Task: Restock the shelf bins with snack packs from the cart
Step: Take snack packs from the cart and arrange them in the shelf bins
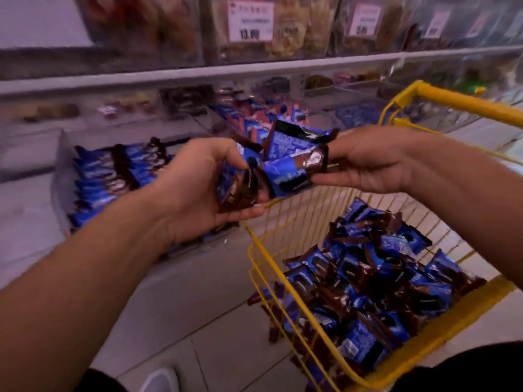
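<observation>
My left hand point(198, 188) grips a bunch of blue-and-brown snack packs point(240, 185) above the cart's near-left corner. My right hand point(365, 162) pinches the end of another blue snack pack point(294, 174) that touches the left hand's bunch. More packs point(297, 137) stick up between the two hands. The yellow wire cart point(283, 315) at the lower right holds a heap of the same packs point(376, 287). A clear shelf bin point(60, 171) on the left is stacked with rows of matching packs point(113, 176).
A second bin of blue and pink packs point(254, 114) sits behind the hands. Upper shelf bins carry price labels point(250, 21). The cart's yellow handle point(464, 103) rises at the right. Pale floor tiles point(181, 315) lie below, with a shoe tip point(161, 380) at the bottom.
</observation>
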The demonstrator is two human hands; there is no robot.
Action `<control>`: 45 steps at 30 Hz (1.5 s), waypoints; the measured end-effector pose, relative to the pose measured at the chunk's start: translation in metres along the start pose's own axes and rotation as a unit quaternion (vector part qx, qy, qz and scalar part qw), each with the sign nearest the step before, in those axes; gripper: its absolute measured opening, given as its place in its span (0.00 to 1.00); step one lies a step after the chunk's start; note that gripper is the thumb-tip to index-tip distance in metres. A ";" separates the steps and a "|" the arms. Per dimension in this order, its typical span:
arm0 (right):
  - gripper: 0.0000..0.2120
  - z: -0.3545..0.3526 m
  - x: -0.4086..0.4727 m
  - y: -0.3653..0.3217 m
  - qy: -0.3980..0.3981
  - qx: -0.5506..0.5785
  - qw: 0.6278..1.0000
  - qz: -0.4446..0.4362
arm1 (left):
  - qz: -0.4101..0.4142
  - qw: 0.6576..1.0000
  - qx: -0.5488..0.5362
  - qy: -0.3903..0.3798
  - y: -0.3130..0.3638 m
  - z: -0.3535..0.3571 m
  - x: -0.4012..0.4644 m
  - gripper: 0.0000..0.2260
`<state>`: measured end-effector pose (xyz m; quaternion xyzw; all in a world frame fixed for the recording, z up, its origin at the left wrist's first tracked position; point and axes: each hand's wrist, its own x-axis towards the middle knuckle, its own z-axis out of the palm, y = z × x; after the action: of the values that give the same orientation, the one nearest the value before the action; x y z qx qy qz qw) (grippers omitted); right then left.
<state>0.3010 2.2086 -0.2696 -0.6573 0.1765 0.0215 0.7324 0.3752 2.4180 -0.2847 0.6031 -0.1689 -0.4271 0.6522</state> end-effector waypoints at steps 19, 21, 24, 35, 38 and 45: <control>0.14 0.045 0.031 0.034 0.111 -0.107 0.983 -0.101 | -0.010 0.994 0.052 0.097 -0.028 -0.064 0.015 0.17; 0.17 0.057 0.028 0.043 0.094 -0.138 0.981 -0.099 | -0.004 0.998 0.024 0.064 -0.029 -0.058 0.016 0.11; 0.20 0.066 0.031 0.051 0.120 -0.091 0.984 -0.096 | 0.008 0.998 -0.035 0.047 -0.032 -0.044 0.020 0.07; 0.09 0.070 0.018 0.057 0.152 0.017 0.972 -0.180 | 0.074 0.981 -0.151 0.092 -0.033 -0.016 0.028 0.08; 0.17 0.072 0.013 0.058 0.092 0.078 0.979 -0.162 | 0.120 0.983 -0.108 0.082 -0.038 -0.015 0.029 0.08; 0.06 0.059 0.018 0.057 0.071 0.061 0.985 -0.145 | 0.123 0.992 -0.018 0.031 -0.042 -0.026 0.031 0.16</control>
<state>0.3167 2.2700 -0.3245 -0.6300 0.1319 -0.1426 0.7519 0.3973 2.4151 -0.3383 0.5785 -0.2139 -0.3279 0.7155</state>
